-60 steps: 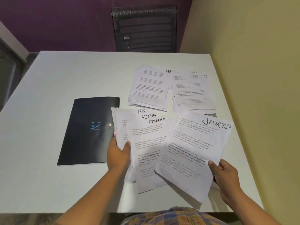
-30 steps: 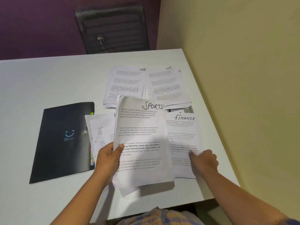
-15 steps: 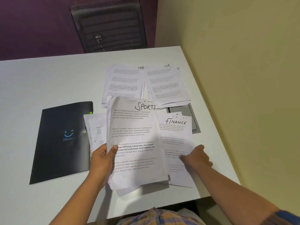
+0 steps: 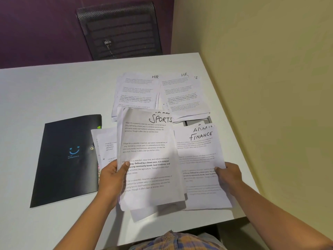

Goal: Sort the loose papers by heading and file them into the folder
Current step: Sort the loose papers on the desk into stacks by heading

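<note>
Paper here is light, limp and slippery, best pinched at an edge. Left to right: closed black folder (image 4: 66,159) lies flat on the table (image 4: 45,91); left hand (image 4: 111,179) pinches the SPORTS sheaf (image 4: 147,159); right hand (image 4: 229,175) grips the FINANCE sheets (image 4: 198,159). HR piles (image 4: 158,94) beyond crowd the workspace.

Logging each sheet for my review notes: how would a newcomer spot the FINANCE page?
Start at the white table and go to its near right corner beside the yellow wall. The FINANCE page lies there under the right hand. Unlike the SPORTS sheet beside it, its handwritten heading reads FINANCE.
</note>
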`<state>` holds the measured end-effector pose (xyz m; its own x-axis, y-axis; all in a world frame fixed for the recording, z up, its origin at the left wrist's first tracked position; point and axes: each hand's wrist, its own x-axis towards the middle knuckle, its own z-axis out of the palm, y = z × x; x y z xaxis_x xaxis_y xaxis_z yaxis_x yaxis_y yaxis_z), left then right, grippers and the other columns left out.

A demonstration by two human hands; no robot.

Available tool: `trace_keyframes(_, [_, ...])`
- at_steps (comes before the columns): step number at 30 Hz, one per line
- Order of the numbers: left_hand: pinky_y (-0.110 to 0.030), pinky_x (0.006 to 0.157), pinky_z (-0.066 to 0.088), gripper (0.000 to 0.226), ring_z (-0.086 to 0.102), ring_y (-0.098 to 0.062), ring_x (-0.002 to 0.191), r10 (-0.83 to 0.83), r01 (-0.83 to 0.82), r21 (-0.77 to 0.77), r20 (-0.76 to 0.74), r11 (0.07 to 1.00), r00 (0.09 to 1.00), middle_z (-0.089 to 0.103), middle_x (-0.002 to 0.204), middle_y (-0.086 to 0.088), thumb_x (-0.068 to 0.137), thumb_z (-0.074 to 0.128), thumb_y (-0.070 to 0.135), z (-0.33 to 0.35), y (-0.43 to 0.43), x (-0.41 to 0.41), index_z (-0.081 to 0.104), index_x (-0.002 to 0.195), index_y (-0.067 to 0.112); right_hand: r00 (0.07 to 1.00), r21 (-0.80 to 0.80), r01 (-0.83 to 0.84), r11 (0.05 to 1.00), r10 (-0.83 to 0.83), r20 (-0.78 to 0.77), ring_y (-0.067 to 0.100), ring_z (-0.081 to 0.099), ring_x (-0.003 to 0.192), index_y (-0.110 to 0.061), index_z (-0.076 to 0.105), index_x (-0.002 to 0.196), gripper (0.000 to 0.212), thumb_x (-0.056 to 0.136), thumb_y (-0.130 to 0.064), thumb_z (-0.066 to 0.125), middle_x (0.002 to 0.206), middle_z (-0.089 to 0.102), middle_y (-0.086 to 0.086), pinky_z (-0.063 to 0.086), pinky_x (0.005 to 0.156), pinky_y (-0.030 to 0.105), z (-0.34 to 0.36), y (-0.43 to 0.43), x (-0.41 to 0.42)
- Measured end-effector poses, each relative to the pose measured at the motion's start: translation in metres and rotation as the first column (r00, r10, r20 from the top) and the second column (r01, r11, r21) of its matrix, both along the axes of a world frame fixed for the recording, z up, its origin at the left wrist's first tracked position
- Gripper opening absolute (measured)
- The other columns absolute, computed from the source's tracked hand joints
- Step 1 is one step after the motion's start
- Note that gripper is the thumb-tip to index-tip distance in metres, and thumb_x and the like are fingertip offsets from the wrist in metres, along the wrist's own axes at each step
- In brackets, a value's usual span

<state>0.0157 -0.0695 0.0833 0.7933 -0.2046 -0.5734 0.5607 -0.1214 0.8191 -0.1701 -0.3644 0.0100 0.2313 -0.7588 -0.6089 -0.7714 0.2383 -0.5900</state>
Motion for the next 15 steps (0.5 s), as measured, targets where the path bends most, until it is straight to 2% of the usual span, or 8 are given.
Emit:
trace_keyframes(3, [-0.031, 0.050, 0.057, 0.013, 0.073, -0.023, 0.064, -0.001, 0.001, 0.005, -0.002, 1.000, 1.000, 0.075, 0.090, -0.015, 0.095, 0.060, 0.010, 0.000, -0.006, -0.002, 0.069, 0.105, 0.010, 1.000, -0.020, 0.017, 1.000, -0.017, 0.025, 0.022, 0.064, 0.068, -0.007, 0.070, 0.085, 0.012, 0.086, 0.002, 0.063, 0.084, 0.071, 0.010, 0.048, 0.056, 0.023, 0.007, -0.011, -0.003])
trace_keyframes(7, [-0.033, 0.050, 0.058, 0.013, 0.073, -0.024, 0.064, 0.010, -0.010, 0.012, 0.001, 1.000, 1.000, 0.076, 0.082, -0.011, 0.095, 0.061, 0.011, 0.001, -0.013, -0.009, 0.068, 0.105, 0.009, 0.999, -0.034, 0.013, 0.999, -0.011, 0.042, 0.021, 0.063, 0.065, -0.009, 0.069, 0.089, 0.019, 0.082, 0.007, 0.060, 0.080, 0.070, 0.007, 0.048, 0.055, 0.023, 0.011, -0.022, -0.005])
trace_keyframes(11, [-0.037, 0.055, 0.059, 0.013, 0.074, -0.027, 0.069, 0.023, -0.023, 0.002, 0.008, 1.000, 1.000, 0.077, 0.084, -0.011, 0.095, 0.061, 0.012, 0.001, -0.021, -0.022, 0.069, 0.104, 0.011, 1.000, -0.126, 0.007, 0.992, -0.005, 0.017, 0.022, 0.062, 0.066, -0.013, 0.065, 0.085, 0.016, 0.080, 0.002, 0.060, 0.079, 0.068, 0.004, 0.048, 0.057, 0.026, 0.012, -0.034, -0.012])
trace_keyframes(13, [-0.039, 0.058, 0.060, 0.013, 0.074, -0.028, 0.073, 0.045, -0.045, -0.007, 0.004, 0.999, 0.999, 0.077, 0.086, -0.012, 0.095, 0.060, 0.011, 0.000, -0.024, -0.028, 0.069, 0.105, 0.011, 1.000, -0.179, -0.004, 0.984, 0.007, 0.012, 0.018, 0.058, 0.061, -0.015, 0.060, 0.077, 0.013, 0.082, -0.002, 0.061, 0.074, 0.065, 0.000, 0.041, 0.051, 0.024, 0.014, -0.038, -0.015])
trace_keyframes(15, [-0.038, 0.058, 0.059, 0.012, 0.074, -0.027, 0.073, 0.053, -0.053, -0.006, 0.018, 0.999, 0.998, 0.077, 0.088, -0.012, 0.095, 0.061, 0.011, 0.000, -0.028, -0.036, 0.069, 0.103, 0.011, 1.000, -0.210, -0.001, 0.978, 0.005, 0.020, 0.018, 0.049, 0.054, -0.017, 0.049, 0.064, 0.023, 0.079, -0.001, 0.058, 0.064, 0.056, -0.003, 0.034, 0.049, 0.024, 0.015, -0.040, -0.018])
